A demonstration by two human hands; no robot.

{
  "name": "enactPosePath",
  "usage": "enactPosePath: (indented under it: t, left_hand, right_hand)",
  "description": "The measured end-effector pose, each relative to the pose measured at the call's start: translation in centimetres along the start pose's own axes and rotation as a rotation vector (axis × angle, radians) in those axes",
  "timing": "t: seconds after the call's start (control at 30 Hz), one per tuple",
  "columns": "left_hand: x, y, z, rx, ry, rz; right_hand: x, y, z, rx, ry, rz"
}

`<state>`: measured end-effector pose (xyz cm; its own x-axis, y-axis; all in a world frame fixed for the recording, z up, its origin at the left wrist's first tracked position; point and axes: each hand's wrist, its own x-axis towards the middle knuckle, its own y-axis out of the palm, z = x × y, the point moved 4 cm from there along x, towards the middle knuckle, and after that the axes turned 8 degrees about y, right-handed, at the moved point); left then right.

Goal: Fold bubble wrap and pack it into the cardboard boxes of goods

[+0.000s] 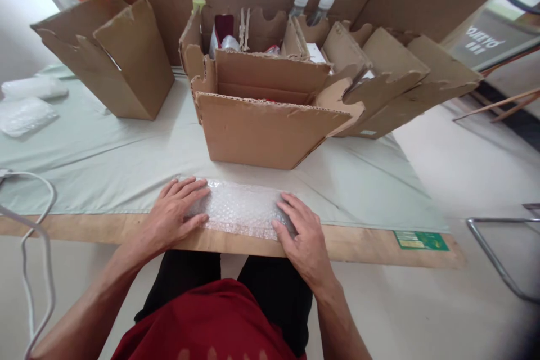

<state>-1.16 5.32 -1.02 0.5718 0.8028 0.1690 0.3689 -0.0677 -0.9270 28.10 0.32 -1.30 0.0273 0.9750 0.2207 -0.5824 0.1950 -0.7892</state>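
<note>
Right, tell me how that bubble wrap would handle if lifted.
The bubble wrap looks thin and lies flat, so it would probably sag. Its clear bubbles suggest little weight, and the glossy film might slide easily over the cloth.

On your tabletop (139, 152), a carton (135, 62) stands left of the row of boxes (278, 132); a cable (48, 247) hangs at your far left.

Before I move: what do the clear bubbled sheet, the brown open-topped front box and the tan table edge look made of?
Clear bubbled sheet: plastic bubble wrap, glossy; raised cells catch light.
Brown front box: corrugated cardboard, matte; fluting shows along the rough rim.
Tan table edge: probably wood, dull; faint mottling, though laminate is possible.
</note>
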Motion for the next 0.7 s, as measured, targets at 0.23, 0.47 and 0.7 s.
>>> enactPosePath:
  t: [0.23, 0.47, 0.7]
  left_hand:
    - [-0.2, -1.7, -2.4, 0.048, 0.151, -0.158]
    - [1.8, -0.9, -1.6, -0.013, 0.127, -0.021]
    - [3.1, -2.3, -3.0, 0.127, 0.184, -0.059]
  right_hand:
    - [-0.2, -2.3, 0.2, -0.048, -0.131, 0.144]
    - [1.7, -2.1, 0.1, -0.088, -0.101, 0.198]
    - [3.5, -3.5, 0.5, 0.02, -0.023, 0.348]
